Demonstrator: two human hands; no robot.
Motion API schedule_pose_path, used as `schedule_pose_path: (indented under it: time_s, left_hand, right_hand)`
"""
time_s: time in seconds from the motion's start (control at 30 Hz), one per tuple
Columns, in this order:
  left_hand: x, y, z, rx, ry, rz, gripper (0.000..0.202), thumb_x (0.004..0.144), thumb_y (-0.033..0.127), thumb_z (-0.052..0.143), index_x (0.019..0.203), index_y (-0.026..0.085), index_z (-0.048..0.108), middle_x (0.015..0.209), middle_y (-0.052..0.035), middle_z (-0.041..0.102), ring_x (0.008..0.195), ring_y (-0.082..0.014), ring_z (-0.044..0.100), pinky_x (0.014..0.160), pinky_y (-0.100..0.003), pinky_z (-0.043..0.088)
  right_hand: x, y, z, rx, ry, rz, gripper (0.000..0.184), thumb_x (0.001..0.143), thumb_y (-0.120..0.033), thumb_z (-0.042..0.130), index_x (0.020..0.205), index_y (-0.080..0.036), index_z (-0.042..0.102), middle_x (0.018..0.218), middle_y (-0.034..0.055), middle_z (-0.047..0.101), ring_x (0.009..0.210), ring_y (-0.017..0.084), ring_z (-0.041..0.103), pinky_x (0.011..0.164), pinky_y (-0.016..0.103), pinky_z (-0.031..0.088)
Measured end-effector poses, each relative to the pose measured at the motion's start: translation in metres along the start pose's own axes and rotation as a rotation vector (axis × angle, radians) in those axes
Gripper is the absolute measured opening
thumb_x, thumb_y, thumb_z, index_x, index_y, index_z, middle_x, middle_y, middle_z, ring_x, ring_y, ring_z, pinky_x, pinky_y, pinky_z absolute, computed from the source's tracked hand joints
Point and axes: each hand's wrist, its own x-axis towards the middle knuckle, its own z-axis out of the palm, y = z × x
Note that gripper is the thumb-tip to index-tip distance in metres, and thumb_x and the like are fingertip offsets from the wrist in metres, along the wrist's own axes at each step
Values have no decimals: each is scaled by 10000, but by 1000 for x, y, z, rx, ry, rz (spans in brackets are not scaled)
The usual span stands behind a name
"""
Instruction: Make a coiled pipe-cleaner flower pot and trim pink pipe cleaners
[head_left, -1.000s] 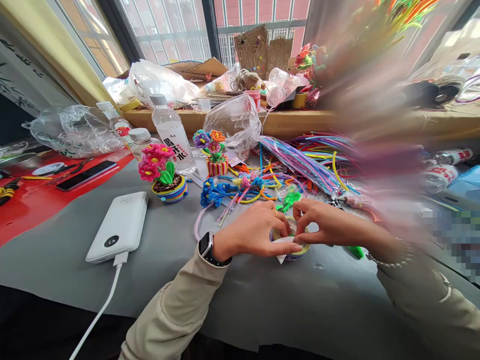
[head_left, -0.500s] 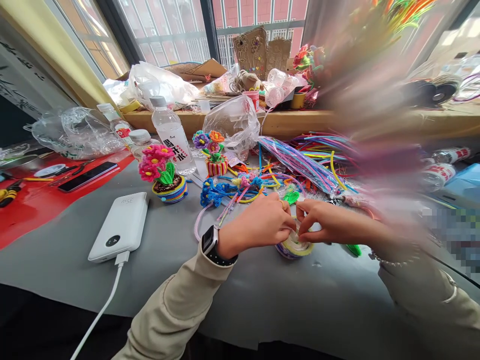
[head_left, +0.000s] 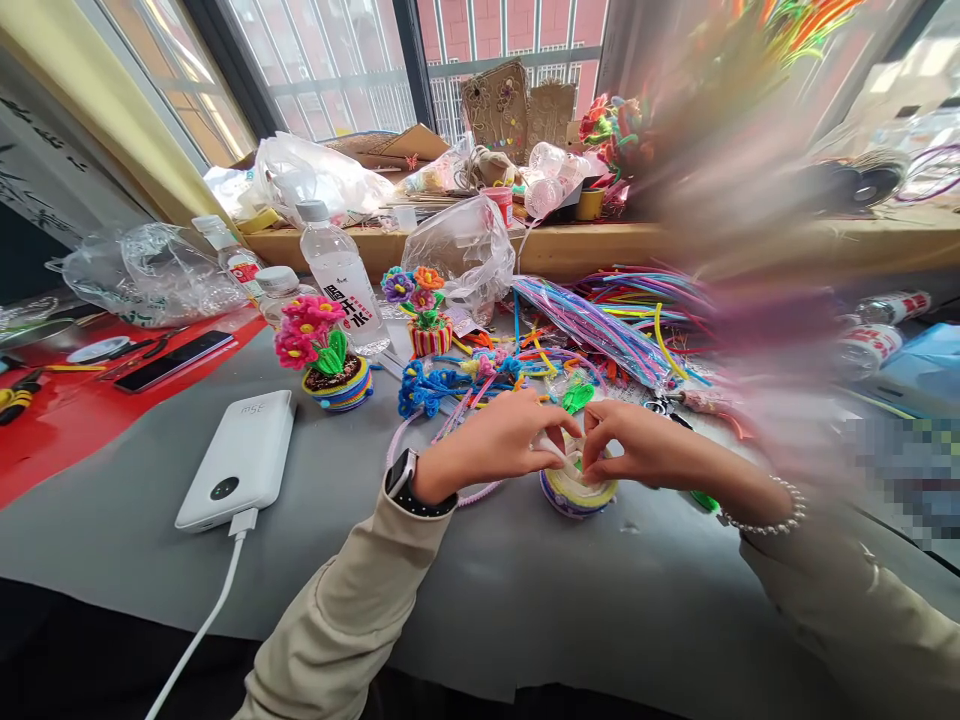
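Observation:
A small round pot (head_left: 576, 503) wrapped in yellow, purple and white fuzzy stems stands on the grey mat. White stuffing (head_left: 592, 492), like soft tissue, fills its top, with a bit of green showing in the middle. My left hand (head_left: 514, 435), with a watch at the wrist, pinches some of the white stuffing at the pot's left side. From the right, my right hand (head_left: 637, 440) reaches in with thumb and fingers closed at the stuffing; what they hold is hidden. Just behind the hands lies a green fuzzy-stem leaf (head_left: 578, 397).
Left of the hands are a white power bank (head_left: 244, 450) with its cable and a pot of pink flowers (head_left: 311, 330). Behind lie blue flowers (head_left: 427, 388), a striped flower pot (head_left: 431, 337), a water bottle (head_left: 341, 275) and bundled fuzzy stems (head_left: 592, 325). A blur covers the right side.
My hands have drawn slightly apart over the pot, the left one shifting left. More of the white stuffing and a green bit now show between them.

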Motion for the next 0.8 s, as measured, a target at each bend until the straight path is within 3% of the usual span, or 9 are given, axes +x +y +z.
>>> schedule_pose_path:
  time_s: [0.2, 0.3, 0.57, 0.8]
  left_hand:
    - [-4, -1, -1, -3, 25, -14, 280, 754, 167, 500, 1023, 222, 550, 893, 21, 656, 814, -138, 499, 746, -260, 337]
    - [-3, 0, 0, 34, 50, -24, 292, 742, 182, 518, 1030, 221, 536, 875, 12, 645, 832, -152, 505, 735, -266, 348]
    - [-3, -5, 3, 7, 139, -76, 264, 736, 215, 538, 998, 195, 508, 940, -8, 604, 852, -141, 505, 750, -267, 374]
    - [-4, -3, 3, -34, 131, -66, 240, 708, 178, 554, 947, 186, 526, 893, 0, 604, 844, -141, 502, 729, -254, 378]
  right_hand:
    - [-3, -6, -3, 8, -23, 28, 191, 672, -378, 621, 719, -208, 693, 783, 32, 511, 736, 140, 501, 656, 244, 380]
    - [-4, -11, 0, 0, 13, 96, 172, 635, -354, 660, 705, -201, 693, 806, 35, 525, 755, 148, 501, 654, 245, 381]
    - [-5, -15, 1, -6, 55, 112, 151, 679, -329, 615, 701, -207, 700, 754, 33, 515, 668, 120, 483, 607, 239, 365]
    - [-5, -21, 10, -13, 134, 182, 147, 661, -332, 609, 680, -213, 694, 740, 25, 479, 632, 105, 453, 574, 231, 338]
